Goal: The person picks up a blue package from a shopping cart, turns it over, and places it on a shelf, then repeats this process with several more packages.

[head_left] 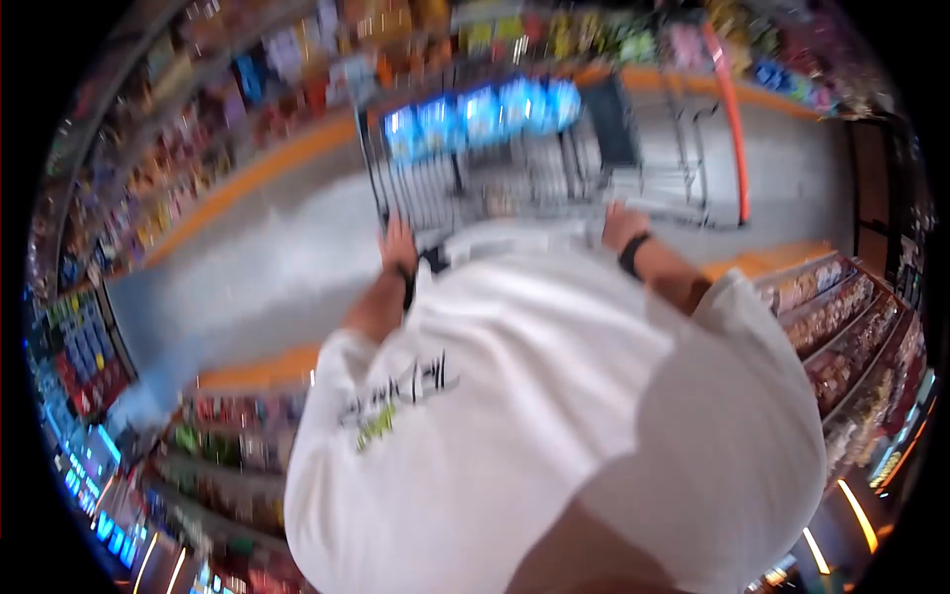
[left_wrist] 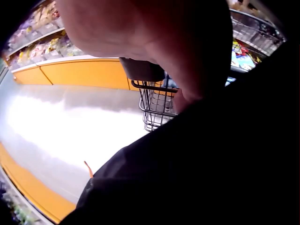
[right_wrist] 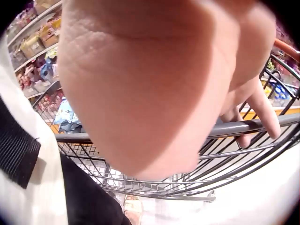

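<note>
A dark wire shopping cart [head_left: 475,188] stands in front of the person, with a row of blue-wrapped packs [head_left: 480,116] along its far side. The left hand [head_left: 398,243] grips the cart's near left corner; the left wrist view shows it large above the wire basket [left_wrist: 157,105], its fingertips mostly hidden. At the near right, the right hand [head_left: 623,226] holds the cart's rim. The right wrist view shows that hand [right_wrist: 154,89] over the dark bar [right_wrist: 234,128], with fingers on both sides of it. The head view is blurred.
Shelves of packaged goods [head_left: 287,74] run along the far side, above an orange base strip [head_left: 233,193]. More shelves [head_left: 841,337] stand at the near right and near left. Grey floor [head_left: 247,243] lies left of the cart. A red-orange bar [head_left: 730,129] rises at the cart's right end.
</note>
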`<state>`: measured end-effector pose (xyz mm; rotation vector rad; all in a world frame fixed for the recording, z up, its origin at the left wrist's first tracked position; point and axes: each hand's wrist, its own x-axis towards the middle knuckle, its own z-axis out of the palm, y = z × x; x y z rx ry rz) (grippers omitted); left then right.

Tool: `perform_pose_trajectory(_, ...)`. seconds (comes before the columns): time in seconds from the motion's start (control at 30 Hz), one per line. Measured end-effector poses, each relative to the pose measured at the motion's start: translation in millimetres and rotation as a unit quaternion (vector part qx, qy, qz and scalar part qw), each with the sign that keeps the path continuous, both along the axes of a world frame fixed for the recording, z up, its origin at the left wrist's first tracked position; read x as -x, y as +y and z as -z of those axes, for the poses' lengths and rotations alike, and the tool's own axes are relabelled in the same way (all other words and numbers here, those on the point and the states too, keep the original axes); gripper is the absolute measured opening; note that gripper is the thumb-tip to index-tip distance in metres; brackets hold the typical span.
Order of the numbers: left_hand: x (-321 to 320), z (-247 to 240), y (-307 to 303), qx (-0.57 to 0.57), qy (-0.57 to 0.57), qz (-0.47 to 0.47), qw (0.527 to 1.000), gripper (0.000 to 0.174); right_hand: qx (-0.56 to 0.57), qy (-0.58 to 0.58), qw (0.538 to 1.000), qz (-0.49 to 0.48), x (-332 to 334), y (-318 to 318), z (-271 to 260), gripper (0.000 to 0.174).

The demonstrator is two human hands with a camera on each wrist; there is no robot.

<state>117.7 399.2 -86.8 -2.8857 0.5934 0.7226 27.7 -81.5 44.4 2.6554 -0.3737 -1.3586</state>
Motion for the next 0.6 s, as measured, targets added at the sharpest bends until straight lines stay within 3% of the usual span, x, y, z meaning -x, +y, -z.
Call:
perform_pose_trajectory(0.03,4,-31,-13,-0.038,-0.011,0.003,0.999,0.079,0.023,0.017,0.996,-0.086,-4,4,-2,0.055)
perform_pose_trajectory(0.07,-5,-30,-17,0.028,0.053,-0.104,0.993,0.083,0.049,0.029,0.983,-0.172,-8,7,-4,0.054)
perform_pose_trajectory(0.1,-13,-24,-16,0.006,0.094,-0.115,0.989,0.085,0.052,-0.015,0.988,-0.143,-4,3,14,0.061)
perform_pose_trajectory(0.13,-24,-49,-26,-0.007,0.132,-0.127,0.983,0.088,0.069,-0.024,0.986,-0.148,-6,4,21,0.070)
perform_pose_trajectory(0.2,-26,-54,-26,0.008,0.123,-0.121,0.985,0.086,0.025,-0.140,0.981,-0.133,6,-1,4,0.077)
perform_pose_trajectory(0.23,-28,-53,-26,0.000,0.133,-0.126,0.983,0.086,0.003,-0.102,0.989,-0.110,2,0,-7,0.079)
perform_pose_trajectory(0.37,-31,-54,-26,0.017,0.136,-0.146,0.980,0.089,-0.148,-0.252,0.955,-0.038,17,-19,12,0.085)
perform_pose_trajectory(0.47,-39,-64,-29,-0.031,0.158,-0.120,0.980,0.086,-0.241,-0.276,0.930,-0.042,19,-26,-1,0.078)
perform_pose_trajectory(0.5,-40,-66,-28,-0.029,0.160,-0.131,0.978,0.085,-0.266,-0.288,0.920,-0.015,18,-23,0,0.069)
perform_pose_trajectory(0.6,-43,-56,-23,-0.029,0.122,-0.122,0.985,0.087,-0.266,-0.261,0.928,-0.026,16,-24,0,0.060)
